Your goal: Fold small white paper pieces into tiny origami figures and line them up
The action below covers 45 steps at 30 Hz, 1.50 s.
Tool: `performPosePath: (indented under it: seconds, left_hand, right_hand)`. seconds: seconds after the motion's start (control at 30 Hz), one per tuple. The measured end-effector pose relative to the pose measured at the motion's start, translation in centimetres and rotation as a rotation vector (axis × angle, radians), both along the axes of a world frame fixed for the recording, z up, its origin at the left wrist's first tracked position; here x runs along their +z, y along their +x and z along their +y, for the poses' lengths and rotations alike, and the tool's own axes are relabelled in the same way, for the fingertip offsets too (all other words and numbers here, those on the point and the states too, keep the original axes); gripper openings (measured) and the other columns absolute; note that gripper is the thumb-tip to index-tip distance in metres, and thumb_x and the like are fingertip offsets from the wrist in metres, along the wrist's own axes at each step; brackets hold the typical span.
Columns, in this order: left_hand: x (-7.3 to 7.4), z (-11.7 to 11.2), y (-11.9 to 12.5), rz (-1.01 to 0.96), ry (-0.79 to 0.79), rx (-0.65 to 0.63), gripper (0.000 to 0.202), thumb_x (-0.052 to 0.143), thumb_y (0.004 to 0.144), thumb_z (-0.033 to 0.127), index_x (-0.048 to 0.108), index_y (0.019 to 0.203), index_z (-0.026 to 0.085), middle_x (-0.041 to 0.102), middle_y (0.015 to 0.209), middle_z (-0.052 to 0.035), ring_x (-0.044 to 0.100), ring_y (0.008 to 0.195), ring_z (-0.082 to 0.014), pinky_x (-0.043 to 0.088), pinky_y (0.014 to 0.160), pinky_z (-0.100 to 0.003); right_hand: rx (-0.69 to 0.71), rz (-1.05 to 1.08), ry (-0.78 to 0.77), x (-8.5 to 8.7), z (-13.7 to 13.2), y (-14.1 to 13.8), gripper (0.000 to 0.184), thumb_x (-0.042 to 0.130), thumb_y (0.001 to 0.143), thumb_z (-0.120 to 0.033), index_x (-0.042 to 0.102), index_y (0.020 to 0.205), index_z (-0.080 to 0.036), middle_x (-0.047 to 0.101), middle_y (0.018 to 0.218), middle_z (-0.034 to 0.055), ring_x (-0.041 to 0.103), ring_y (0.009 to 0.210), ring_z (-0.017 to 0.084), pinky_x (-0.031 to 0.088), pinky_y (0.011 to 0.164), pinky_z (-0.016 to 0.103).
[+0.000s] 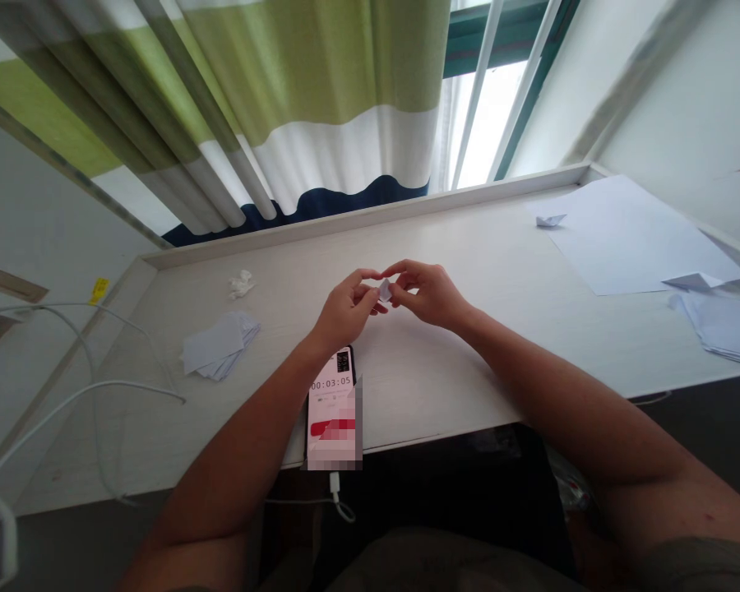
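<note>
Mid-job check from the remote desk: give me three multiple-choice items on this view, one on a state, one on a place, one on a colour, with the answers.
1. The small white paper between the left hand and right hand is:
A. flat
B. folded
C. torn in two

2. The phone lies:
A. on the window ledge
B. at the front edge of the white desk
C. in the left hand

3. The curtain's lowest band is:
A. green
B. white
C. navy

Answers:
1. B: creases give it a small pointed shape.
2. B: it overhangs the edge, with a cable plugged in.
3. C: a navy wave runs below the white band.
</note>
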State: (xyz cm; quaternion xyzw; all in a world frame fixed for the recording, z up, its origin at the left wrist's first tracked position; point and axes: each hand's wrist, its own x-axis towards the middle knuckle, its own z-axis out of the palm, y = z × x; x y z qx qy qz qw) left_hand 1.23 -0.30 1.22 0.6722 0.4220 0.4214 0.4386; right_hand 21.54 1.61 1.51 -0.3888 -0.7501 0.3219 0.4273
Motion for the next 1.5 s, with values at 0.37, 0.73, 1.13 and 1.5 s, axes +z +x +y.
performPosePath:
  seconds: [0.37, 0.73, 1.13, 1.5]
  left_hand:
    - [0.8, -0.3, -0.3, 0.062, 0.191, -0.035, 0.016, 0.078, 0.093, 0.030, 0.078, 0.103, 0.018, 0.085, 0.101, -0.0090, 0.081, 0.093, -0.0217, 0.064, 0.087, -0.036]
    - [0.5, 0.2, 0.0, -0.188, 0.075, 0.001, 0.037, 0.094, 0.082, 0.048, 0.076, 0.095, 0.018, 0.084, 0.088, -0.0068, 0.080, 0.084, -0.0204, 0.062, 0.075, -0.032]
    - [0.6, -0.1, 0.2, -0.220, -0.072, 0.075, 0.046, 0.100, 0.074, 0.047, 0.075, 0.099, 0.017, 0.082, 0.079, -0.0056, 0.079, 0.075, -0.0204, 0.061, 0.074, -0.034]
    - [0.7, 0.1, 0.2, -0.232, -0.172, 0.019, 0.044, 0.100, 0.072, 0.044, 0.077, 0.098, 0.015, 0.084, 0.089, -0.0080, 0.079, 0.080, -0.0195, 0.060, 0.075, -0.032]
  right_hand:
    - [0.176, 0.235, -0.086, 0.1, 0.5, 0.3, 0.008, 0.069, 0.091, -0.022, 0.075, 0.086, -0.019, 0.078, 0.077, 0.0024, 0.075, 0.075, 0.018, 0.061, 0.074, 0.034]
    - [0.289, 0.315, -0.198, 0.1, 0.8, 0.6, 0.042, 0.089, 0.087, -0.057, 0.071, 0.085, -0.018, 0.081, 0.087, 0.0078, 0.078, 0.086, 0.021, 0.065, 0.081, 0.039]
    - [0.253, 0.315, -0.232, -0.5, 1.1, 0.2, 0.031, 0.086, 0.089, -0.043, 0.078, 0.101, -0.016, 0.081, 0.084, 0.0057, 0.076, 0.075, 0.018, 0.063, 0.072, 0.036]
    - [0.176, 0.360, -0.203, -0.6, 1.1, 0.0, 0.039, 0.089, 0.086, -0.055, 0.074, 0.089, -0.019, 0.077, 0.081, 0.0043, 0.069, 0.073, 0.017, 0.060, 0.070, 0.034]
